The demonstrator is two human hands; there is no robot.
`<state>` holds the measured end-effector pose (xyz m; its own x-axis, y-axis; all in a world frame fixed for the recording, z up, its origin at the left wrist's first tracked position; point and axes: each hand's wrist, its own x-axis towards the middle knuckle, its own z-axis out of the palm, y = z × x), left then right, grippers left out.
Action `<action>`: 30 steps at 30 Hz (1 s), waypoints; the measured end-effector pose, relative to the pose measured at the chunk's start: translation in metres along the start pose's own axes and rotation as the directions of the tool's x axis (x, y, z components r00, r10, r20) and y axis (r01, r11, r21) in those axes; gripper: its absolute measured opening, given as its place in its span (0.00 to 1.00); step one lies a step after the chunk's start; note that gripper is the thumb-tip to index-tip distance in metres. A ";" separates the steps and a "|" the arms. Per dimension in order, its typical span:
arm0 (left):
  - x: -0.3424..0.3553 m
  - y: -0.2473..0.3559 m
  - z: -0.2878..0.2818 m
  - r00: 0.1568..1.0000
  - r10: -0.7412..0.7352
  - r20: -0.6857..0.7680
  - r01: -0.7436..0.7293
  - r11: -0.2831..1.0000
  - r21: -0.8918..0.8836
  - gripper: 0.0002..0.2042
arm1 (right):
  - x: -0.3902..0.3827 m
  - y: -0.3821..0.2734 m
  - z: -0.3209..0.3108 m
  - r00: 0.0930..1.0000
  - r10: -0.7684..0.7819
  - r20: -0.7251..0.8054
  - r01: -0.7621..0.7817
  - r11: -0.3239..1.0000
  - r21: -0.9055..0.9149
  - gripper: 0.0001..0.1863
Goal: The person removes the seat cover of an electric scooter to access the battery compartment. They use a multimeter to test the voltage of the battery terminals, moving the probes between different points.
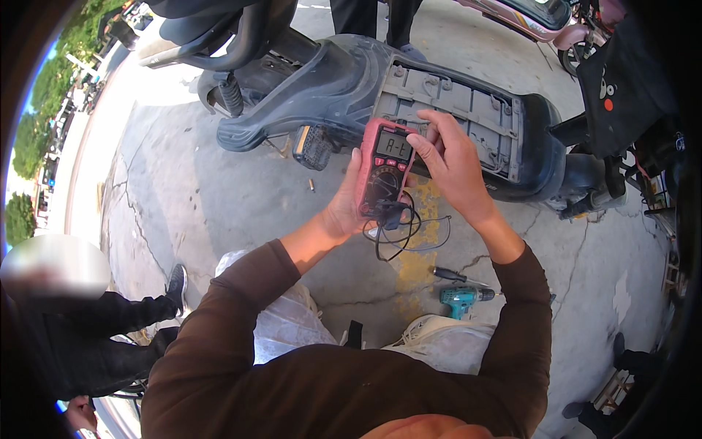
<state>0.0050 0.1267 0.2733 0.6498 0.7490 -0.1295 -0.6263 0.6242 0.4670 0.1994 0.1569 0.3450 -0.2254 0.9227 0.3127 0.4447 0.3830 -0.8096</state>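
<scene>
A red and black digital multimeter (385, 172) is held upright in my left hand (342, 201), whose fingers wrap round its lower left side. Characters show on its lit display. Black test leads (398, 235) hang in loops below the meter. My right hand (455, 157) is at the meter's upper right corner, thumb at the display's edge and index finger stretched apart from it; its other fingers are curled and partly hidden. Behind both hands stands a dark electric scooter (329, 88), its floor compartment uncovered and showing a row of grey batteries (457, 102).
Near my feet lie a teal power drill (461, 298) and a black-handled screwdriver (450, 274). A small cylindrical piece (311, 185) rests on the cracked concrete. People stand beyond the scooter and at lower left. A pink scooter (523, 18) is at the far right.
</scene>
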 end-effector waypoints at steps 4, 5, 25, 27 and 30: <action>0.006 0.001 -0.010 1.000 0.009 -0.002 -0.009 1.000 -0.009 0.43 | -0.011 0.003 0.009 0.902 -0.433 0.003 0.432 0.901 0.035 0.12; 0.004 0.005 -0.011 0.999 0.000 0.035 -0.002 0.998 0.058 0.42 | -0.013 -0.002 0.009 0.869 -0.490 0.060 0.493 0.868 -0.049 0.12; -0.004 0.015 0.011 0.989 0.007 -0.146 -0.015 0.999 -0.049 0.41 | -0.014 -0.007 0.026 0.771 -0.636 0.030 0.636 0.766 -0.094 0.18; -0.004 0.018 -0.001 0.998 0.001 0.062 0.000 1.000 -0.014 0.44 | -0.014 -0.002 0.017 0.818 -0.574 -0.034 0.570 0.818 -0.071 0.25; -0.003 0.016 0.005 0.999 -0.027 0.032 0.026 0.999 0.043 0.48 | -0.003 -0.001 0.005 0.907 -0.382 -0.176 0.391 0.920 0.020 0.32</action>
<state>-0.0047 0.1335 0.2851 0.6800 0.7243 -0.1140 -0.5905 0.6332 0.5004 0.1951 0.1535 0.3428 -0.2221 0.6988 0.6800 0.3041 0.7123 -0.6326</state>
